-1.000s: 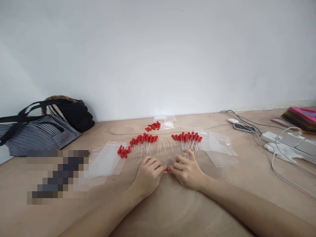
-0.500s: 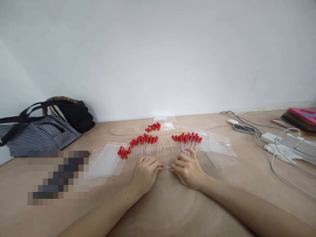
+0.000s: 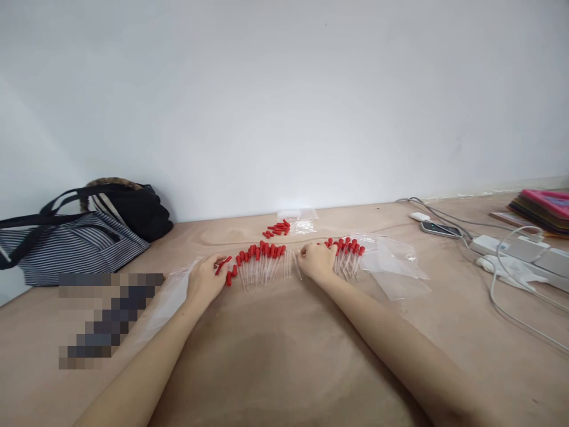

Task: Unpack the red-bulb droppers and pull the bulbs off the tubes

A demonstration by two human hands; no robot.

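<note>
My left hand (image 3: pixel 205 281) is over the small pile of red rubber dropper bulbs (image 3: pixel 229 278), with a red bulb (image 3: pixel 223 265) between its thumb and fingers. My right hand (image 3: pixel 318 261) reaches to the loose clear dropper tubes (image 3: pixel 288 264), its fingers curled together beside one tube (image 3: pixel 299 265). Whatever its fingertips hold is hidden. Between the hands lies a fanned row of red-topped droppers (image 3: pixel 262 255). A second group of capped droppers (image 3: pixel 350 254) lies right of my right hand, which covers some of it.
More red bulbs (image 3: pixel 278 228) lie at the back beside a clear bag (image 3: pixel 304 222). Plastic bags (image 3: pixel 395 267) spread at right, another (image 3: pixel 171 302) under my left forearm. A striped bag (image 3: pixel 84 243) stands left; a power strip (image 3: pixel 511 249) with cables and a phone-like device (image 3: pixel 441 229) are right.
My left hand has moved left and away from the middle to the bulb pile. My right hand has moved forward and slightly left to the loose tubes. The bulb and tube held near the middle are gone from there.
</note>
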